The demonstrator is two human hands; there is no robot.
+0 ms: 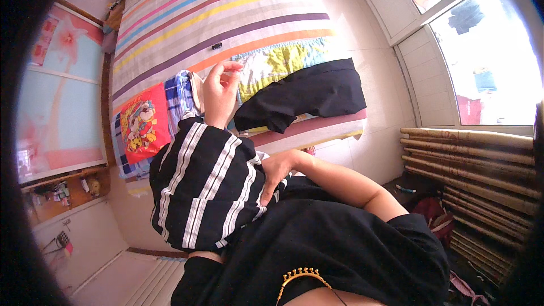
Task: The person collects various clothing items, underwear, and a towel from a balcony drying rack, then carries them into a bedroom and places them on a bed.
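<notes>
A black garment with white stripes and a patch pocket [195, 187] is drawn over my left forearm. Out of its far end comes my left hand [221, 90], fingers loosely curled and a little apart, with nothing seen in them. My right hand [276, 171] grips the garment's right side near my body; some fingertips are hidden by the cloth. Just beyond my left hand, on the bed, lies a yellow, white and blue patterned cloth [277, 62]. Black trousers or similar dark clothing [317, 93] partly cover it. To the left rests blue plaid clothing [180, 92].
The bed has a multicoloured striped sheet [226, 3] with a small black object [216, 46] on it. A red cartoon-print cloth [141, 124] lies at its near left corner. A radiator [470, 164] stands at right below a window [487, 51]; a cabinet [62, 96] is at left.
</notes>
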